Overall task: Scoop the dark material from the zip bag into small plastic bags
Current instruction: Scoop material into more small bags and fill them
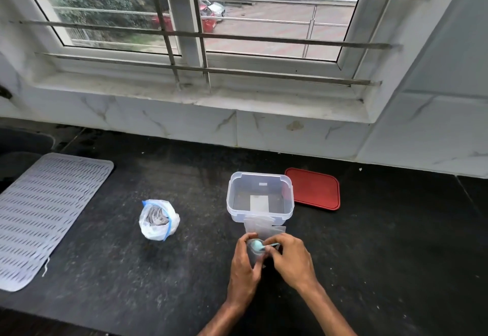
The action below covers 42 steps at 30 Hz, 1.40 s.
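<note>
The zip bag [158, 220], white with a blue zip strip, stands open on the black counter with dark material inside. Well to its right, my left hand [244, 263] grips a small clear plastic bag [254, 255] upright on the counter. My right hand [290, 257] pinches the handle of a pale blue spoon [257, 245], whose bowl sits at the small bag's mouth. Several more small clear bags [264, 227] lie just beyond my hands, against the clear container.
A clear plastic container [260, 197] stands open behind my hands, its red lid [313, 189] flat to its right. A grey perforated mat [45, 214] covers the counter's left side. A tiled wall and window sill run along the back.
</note>
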Motion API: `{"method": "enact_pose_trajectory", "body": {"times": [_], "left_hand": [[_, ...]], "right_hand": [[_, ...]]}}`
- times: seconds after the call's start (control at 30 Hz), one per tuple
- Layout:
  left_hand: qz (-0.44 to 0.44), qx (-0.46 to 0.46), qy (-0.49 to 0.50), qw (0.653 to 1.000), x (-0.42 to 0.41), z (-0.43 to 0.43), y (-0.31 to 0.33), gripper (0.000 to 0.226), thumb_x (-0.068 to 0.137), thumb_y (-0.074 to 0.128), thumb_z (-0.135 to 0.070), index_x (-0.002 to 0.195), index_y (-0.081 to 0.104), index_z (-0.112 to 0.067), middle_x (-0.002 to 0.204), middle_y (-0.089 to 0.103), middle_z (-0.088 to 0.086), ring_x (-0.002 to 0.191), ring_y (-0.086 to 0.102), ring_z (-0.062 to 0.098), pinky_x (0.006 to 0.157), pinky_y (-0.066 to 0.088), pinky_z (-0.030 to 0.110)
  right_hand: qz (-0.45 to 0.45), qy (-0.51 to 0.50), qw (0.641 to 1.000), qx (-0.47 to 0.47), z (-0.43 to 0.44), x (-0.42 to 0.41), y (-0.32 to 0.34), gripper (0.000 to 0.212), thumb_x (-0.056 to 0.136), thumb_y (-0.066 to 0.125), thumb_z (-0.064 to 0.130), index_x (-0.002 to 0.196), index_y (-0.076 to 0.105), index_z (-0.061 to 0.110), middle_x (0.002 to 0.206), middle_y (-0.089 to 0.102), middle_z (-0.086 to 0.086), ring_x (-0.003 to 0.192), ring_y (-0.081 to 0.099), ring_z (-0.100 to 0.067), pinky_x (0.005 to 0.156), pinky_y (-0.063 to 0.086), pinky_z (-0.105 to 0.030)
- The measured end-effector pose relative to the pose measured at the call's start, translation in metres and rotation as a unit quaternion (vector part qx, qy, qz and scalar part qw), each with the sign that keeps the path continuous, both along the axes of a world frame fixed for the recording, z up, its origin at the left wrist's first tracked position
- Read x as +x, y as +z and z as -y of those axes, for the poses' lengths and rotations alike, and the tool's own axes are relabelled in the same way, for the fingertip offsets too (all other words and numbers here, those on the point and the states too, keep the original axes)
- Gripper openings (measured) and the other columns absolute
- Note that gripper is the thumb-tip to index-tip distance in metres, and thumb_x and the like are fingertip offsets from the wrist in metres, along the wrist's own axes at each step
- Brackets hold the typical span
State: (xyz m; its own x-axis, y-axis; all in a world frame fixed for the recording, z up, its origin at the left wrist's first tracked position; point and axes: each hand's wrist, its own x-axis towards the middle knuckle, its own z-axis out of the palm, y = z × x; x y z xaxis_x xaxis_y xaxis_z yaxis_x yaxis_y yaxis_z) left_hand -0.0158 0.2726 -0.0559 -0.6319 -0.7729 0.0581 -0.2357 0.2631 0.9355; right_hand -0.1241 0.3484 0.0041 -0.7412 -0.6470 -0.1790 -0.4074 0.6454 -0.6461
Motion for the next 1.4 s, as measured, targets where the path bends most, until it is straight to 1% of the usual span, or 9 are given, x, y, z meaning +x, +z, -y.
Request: {"method": "enact_pose_trajectory", "body": {"times": [0.3, 0.53, 0.7, 0.77, 0.9, 1.0, 1.23, 1.33, 1.4], "left_hand": [[-0.02, 0.017, 0.01, 1.0, 0.002, 0.006, 0.002, 0.063, 0.078, 0.081, -0.017, 0.129, 0.046, -0.033, 0.128, 0.058, -0.015, 0.12, 0.058, 0.007, 0.101, 0.05, 0.027], [-0.019, 0.044, -0.011, 0.999, 0.009, 0.011, 0.0, 0.082, 0.065, 0.09, -0.026, 0.133, 0.045, -0.03, 0.131, 0.055, -0.016, 0.122, 0.055, 0.005, 0.102, 0.047, 0.021], [0.029, 0.071, -0.047, 0.996, 0.026, 0.015, -0.017, 0.102, 0.061, 0.09, -0.037, 0.144, 0.032, -0.03, 0.144, 0.043, -0.019, 0.133, 0.043, -0.003, 0.11, 0.037, 0.018], [0.054, 0.065, -0.057, 0.995, 0.03, 0.015, -0.023, 0.098, 0.063, 0.09, -0.025, 0.141, 0.031, -0.036, 0.14, 0.043, -0.023, 0.132, 0.043, -0.005, 0.11, 0.037, 0.018], [0.067, 0.06, -0.041, 0.995, 0.028, 0.02, -0.034, 0.074, 0.068, 0.083, -0.011, 0.124, 0.046, -0.042, 0.127, 0.059, -0.015, 0.12, 0.057, 0.001, 0.102, 0.051, 0.034], [0.068, 0.044, -0.029, 0.996, 0.021, 0.025, -0.033, 0.065, 0.072, 0.081, -0.011, 0.117, 0.048, -0.043, 0.121, 0.061, -0.015, 0.115, 0.059, 0.002, 0.098, 0.053, 0.032], [0.048, 0.056, -0.067, 0.995, 0.034, 0.036, -0.029, 0.079, 0.059, 0.09, -0.026, 0.121, 0.043, -0.043, 0.128, 0.052, -0.015, 0.123, 0.049, -0.005, 0.105, 0.044, 0.018], [0.019, 0.063, -0.03, 0.997, 0.057, 0.05, -0.01, 0.073, 0.062, 0.087, -0.044, 0.125, 0.052, -0.032, 0.124, 0.057, -0.015, 0.115, 0.057, -0.001, 0.091, 0.051, 0.017], [-0.015, 0.031, 0.097, 0.995, 0.076, 0.08, 0.006, 0.046, 0.075, 0.081, -0.037, 0.114, 0.059, -0.027, 0.111, 0.065, -0.008, 0.098, 0.064, 0.007, 0.074, 0.052, 0.019]], "right_hand": [[0.202, -0.104, 0.969, -0.099, -0.002, -0.01, -0.009, 0.008, 0.088, 0.07, 0.022, 0.085, 0.077, 0.024, 0.083, 0.074, 0.012, 0.078, 0.067, -0.001, 0.064, 0.047, -0.013], [0.231, -0.236, 0.919, -0.217, -0.019, -0.022, -0.019, 0.01, 0.09, 0.069, 0.017, 0.087, 0.076, 0.024, 0.09, 0.074, 0.003, 0.085, 0.066, -0.016, 0.064, 0.048, -0.026], [0.304, -0.219, 0.9, -0.221, -0.02, -0.013, -0.029, 0.013, 0.092, 0.064, 0.007, 0.091, 0.075, 0.014, 0.096, 0.073, -0.011, 0.087, 0.067, -0.017, 0.068, 0.057, -0.029], [0.322, -0.204, 0.896, -0.227, -0.017, -0.011, -0.031, 0.013, 0.091, 0.064, 0.004, 0.093, 0.075, 0.011, 0.099, 0.073, -0.013, 0.091, 0.07, -0.018, 0.074, 0.059, -0.029], [0.321, -0.153, 0.903, -0.241, -0.005, -0.009, -0.026, 0.013, 0.088, 0.066, 0.002, 0.093, 0.076, 0.011, 0.095, 0.076, -0.007, 0.096, 0.071, -0.023, 0.09, 0.057, -0.038], [0.318, -0.156, 0.902, -0.247, 0.001, -0.008, -0.022, 0.012, 0.088, 0.067, 0.004, 0.093, 0.075, 0.012, 0.095, 0.076, -0.004, 0.094, 0.072, -0.019, 0.086, 0.058, -0.033], [0.24, -0.236, 0.892, -0.301, -0.015, -0.005, -0.011, 0.012, 0.09, 0.066, 0.009, 0.094, 0.075, 0.015, 0.084, 0.073, 0.005, 0.082, 0.061, -0.012, 0.072, 0.05, -0.03], [0.207, -0.246, 0.886, -0.333, -0.011, -0.001, 0.006, 0.015, 0.089, 0.066, 0.007, 0.093, 0.074, 0.019, 0.079, 0.075, -0.001, 0.075, 0.062, -0.016, 0.065, 0.051, -0.026], [0.185, -0.199, 0.901, -0.338, 0.005, 0.008, 0.027, 0.015, 0.089, 0.066, 0.006, 0.094, 0.074, 0.018, 0.079, 0.076, -0.002, 0.073, 0.067, -0.015, 0.064, 0.055, -0.024]]}}
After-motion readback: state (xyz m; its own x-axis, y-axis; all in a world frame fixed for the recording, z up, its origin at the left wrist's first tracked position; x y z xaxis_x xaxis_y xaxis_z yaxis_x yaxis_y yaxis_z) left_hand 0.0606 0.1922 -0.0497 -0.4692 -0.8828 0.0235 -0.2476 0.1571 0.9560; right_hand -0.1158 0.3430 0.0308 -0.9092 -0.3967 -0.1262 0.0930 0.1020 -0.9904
